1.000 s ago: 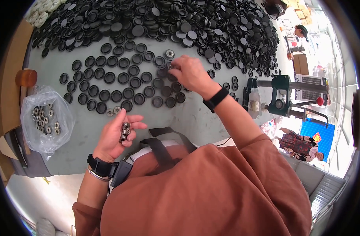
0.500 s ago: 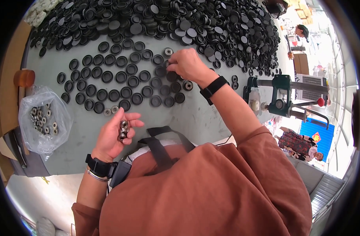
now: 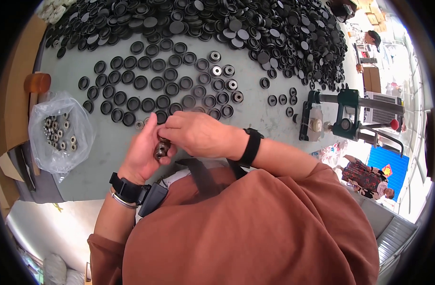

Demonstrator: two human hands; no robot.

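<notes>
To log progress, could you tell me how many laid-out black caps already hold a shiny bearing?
5 filled caps, at the rows' right end: one on top, two side by side below, two more lower down. The right hand may hide others.

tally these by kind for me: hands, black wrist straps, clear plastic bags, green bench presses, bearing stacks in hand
hands: 2 (left hand, right hand)
black wrist straps: 2
clear plastic bag: 1
green bench press: 1
stack of metal bearings, in the left hand: 1
total: 7
</notes>
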